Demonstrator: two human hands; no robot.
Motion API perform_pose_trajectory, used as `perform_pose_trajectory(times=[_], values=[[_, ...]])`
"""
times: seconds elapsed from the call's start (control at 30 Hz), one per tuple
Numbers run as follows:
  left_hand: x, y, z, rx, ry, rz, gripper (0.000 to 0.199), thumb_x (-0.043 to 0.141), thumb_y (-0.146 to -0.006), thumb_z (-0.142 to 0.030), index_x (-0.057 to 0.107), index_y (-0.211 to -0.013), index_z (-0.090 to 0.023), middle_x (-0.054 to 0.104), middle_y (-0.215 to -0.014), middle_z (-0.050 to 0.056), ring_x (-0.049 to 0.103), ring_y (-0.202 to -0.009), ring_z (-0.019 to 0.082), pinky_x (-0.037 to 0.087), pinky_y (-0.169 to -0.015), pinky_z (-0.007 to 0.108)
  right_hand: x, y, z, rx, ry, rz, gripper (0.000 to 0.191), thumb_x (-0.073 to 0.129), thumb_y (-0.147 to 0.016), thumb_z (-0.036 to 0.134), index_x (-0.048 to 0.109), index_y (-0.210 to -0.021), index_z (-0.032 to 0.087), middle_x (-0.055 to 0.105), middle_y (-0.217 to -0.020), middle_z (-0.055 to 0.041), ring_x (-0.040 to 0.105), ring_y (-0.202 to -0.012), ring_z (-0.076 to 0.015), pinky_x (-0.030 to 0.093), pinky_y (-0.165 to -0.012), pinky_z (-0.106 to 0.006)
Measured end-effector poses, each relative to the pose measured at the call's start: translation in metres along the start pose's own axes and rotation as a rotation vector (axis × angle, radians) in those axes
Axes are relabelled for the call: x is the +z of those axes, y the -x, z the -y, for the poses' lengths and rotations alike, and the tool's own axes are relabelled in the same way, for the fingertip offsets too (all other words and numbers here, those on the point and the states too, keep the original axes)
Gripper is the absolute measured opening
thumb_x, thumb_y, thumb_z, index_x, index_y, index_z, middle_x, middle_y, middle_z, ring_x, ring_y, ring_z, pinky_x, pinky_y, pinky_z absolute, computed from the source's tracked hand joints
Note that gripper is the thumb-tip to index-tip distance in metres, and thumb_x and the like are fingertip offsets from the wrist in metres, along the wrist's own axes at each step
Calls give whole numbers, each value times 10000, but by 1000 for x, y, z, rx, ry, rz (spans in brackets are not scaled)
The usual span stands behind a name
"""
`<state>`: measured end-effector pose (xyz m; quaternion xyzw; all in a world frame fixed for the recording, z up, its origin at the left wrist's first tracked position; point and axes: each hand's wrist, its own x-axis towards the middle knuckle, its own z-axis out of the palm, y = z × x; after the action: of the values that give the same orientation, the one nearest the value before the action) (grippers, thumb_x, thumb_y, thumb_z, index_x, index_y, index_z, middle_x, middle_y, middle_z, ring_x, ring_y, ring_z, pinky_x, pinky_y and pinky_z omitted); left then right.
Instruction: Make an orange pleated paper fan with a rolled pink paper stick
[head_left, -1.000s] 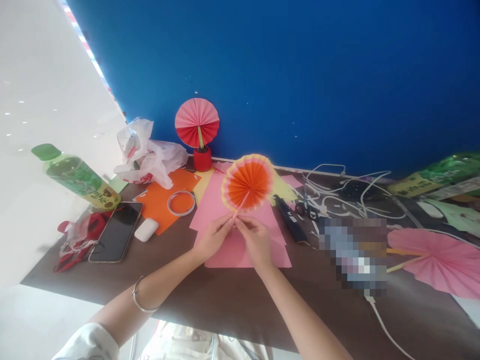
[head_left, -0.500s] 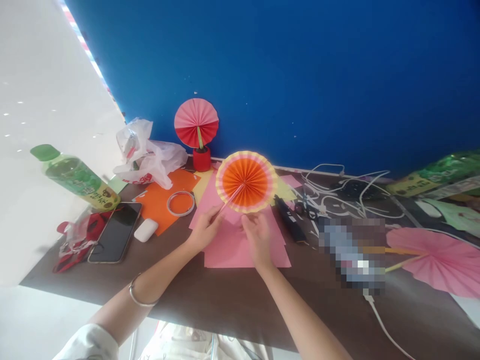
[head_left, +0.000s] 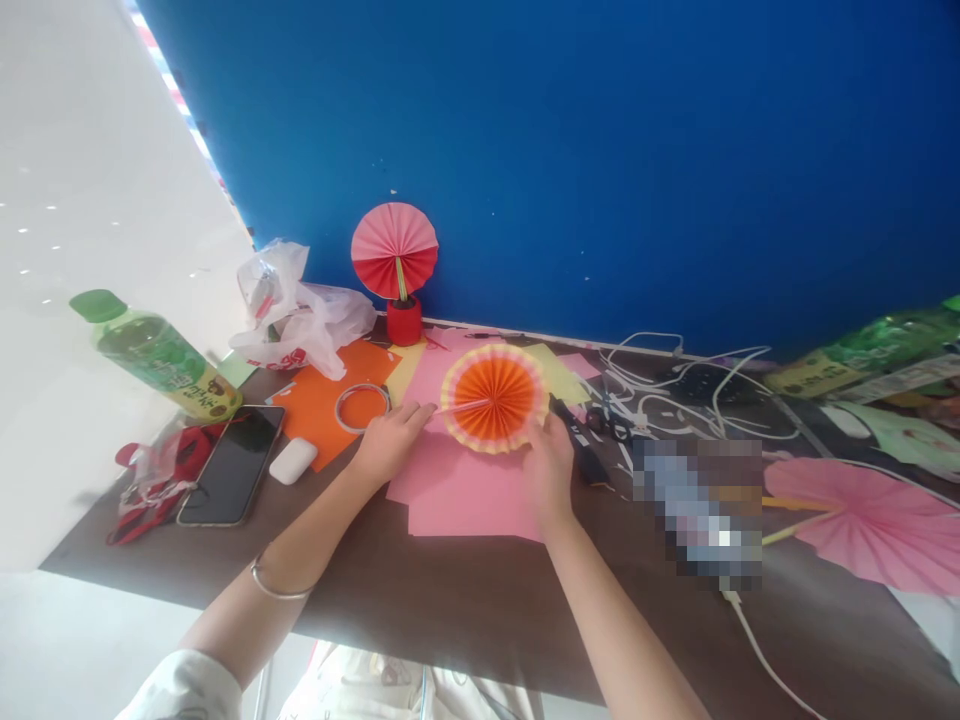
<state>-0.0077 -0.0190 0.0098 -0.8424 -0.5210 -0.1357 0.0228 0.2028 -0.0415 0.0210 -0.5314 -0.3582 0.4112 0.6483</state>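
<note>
A round pleated paper fan (head_left: 496, 398), orange in the middle with pink and yellow rings, is held over pink sheets (head_left: 472, 490). Its thin pink stick (head_left: 463, 406) runs from the fan's centre to the left. My left hand (head_left: 396, 440) is closed on the end of that stick. My right hand (head_left: 551, 465) is closed at the fan's lower right edge, with the fingertips pinching the yellow rim. Behind, a pink and red fan (head_left: 394, 250) stands upright in a small red pot (head_left: 404, 322).
On the left are a green bottle (head_left: 161, 360), phone (head_left: 232, 465), white case (head_left: 293, 461), plastic bag (head_left: 307, 320), orange paper (head_left: 315, 400) and cable ring (head_left: 362, 408). On the right lie a black tool (head_left: 581, 445), white cables (head_left: 724, 370) and a pink fan (head_left: 877, 520).
The orange fan has moved down and its stick has swung nearer level. My left hand has shifted left and up. My right hand has moved right and taken hold of the fan's rim.
</note>
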Motion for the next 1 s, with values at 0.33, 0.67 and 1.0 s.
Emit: perform_pose_trajectory(times=[0.33, 0.67, 1.0], values=[[-6, -1, 1, 80, -67, 123, 381, 345, -862, -95, 440, -1217, -194, 600, -963, 66, 588, -753, 159, 390, -518, 219, -21, -20, -7, -25, 36, 6, 303, 679, -681, 416, 672, -851, 165, 666, -799, -34, 601, -791, -205, 456, -714, -325], [6, 0, 7, 55, 7, -14, 495, 325, -927, -271, 198, -1398, -188, 627, -850, 62, 603, -695, 146, 382, -532, 191, -25, -28, -9, 22, -57, 76, 329, 657, -691, 433, 640, -894, 175, 657, -817, -37, 610, -754, -176, 453, -694, -310], [-1, 2, 1, 94, 237, -22, 629, 329, -810, -52, 254, -1384, -299, 469, -1337, 48, 621, -836, 121, 452, -586, 173, -27, -26, -8, -24, 113, 16, 283, 684, -663, 390, 641, -837, 171, 653, -794, -29, 591, -731, -177, 447, -615, -275]])
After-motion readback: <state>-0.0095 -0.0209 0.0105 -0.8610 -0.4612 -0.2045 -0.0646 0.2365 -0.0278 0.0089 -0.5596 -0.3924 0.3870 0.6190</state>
